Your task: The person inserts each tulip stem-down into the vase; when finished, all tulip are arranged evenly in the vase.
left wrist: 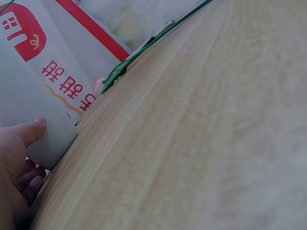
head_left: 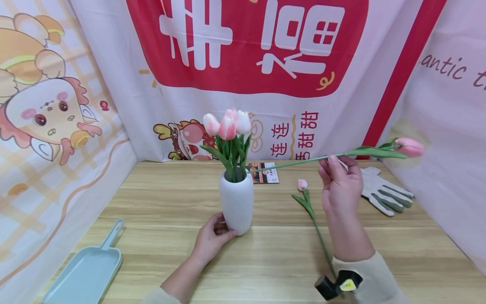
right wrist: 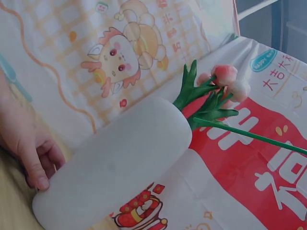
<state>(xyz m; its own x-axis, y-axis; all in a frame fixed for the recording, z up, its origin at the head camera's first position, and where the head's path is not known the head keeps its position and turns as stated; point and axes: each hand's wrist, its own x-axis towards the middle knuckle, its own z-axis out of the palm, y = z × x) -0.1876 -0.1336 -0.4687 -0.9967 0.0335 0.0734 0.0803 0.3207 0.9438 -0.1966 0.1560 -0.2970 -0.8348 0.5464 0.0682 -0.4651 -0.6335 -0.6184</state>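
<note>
White printed cloth (head_left: 243, 101) hung behind and along both sides, walling in the wood-grain tabletop (head_left: 159, 202). Pale blue dustpan (head_left: 85, 270) at left front, well apart from the flowers, so probably out of the way of the work. White vase (head_left: 237, 207) stands upright about mid-tabletop, within reach of both arms. Bunch of pink-and-white tulips (head_left: 228, 131) in its mouth, heads gathered above the rim. One more tulip (head_left: 379, 153) held nearly level to the right, stem end by the vase mouth; whether it touches cannot be told. Loose tulip (head_left: 313, 215) lies on the tabletop between vase and right arm, bloom pointing away, handy for picking up, I judge. Hands both occupied. Left hand (head_left: 212, 236) low at the vase base, thumb against the wall, fingers curled in behind: likely a brace against tipping. Right hand (head_left: 341, 181) closed to a pinch partway along the stem, thumb to fingers, a grip that seems meant to steer the thin end while bloom and leaves hang clear. Glove (head_left: 389, 194) flat beyond the right wrist, unworn. Small printed card (head_left: 267, 174) behind the vase, against the cloth's foot.
</note>
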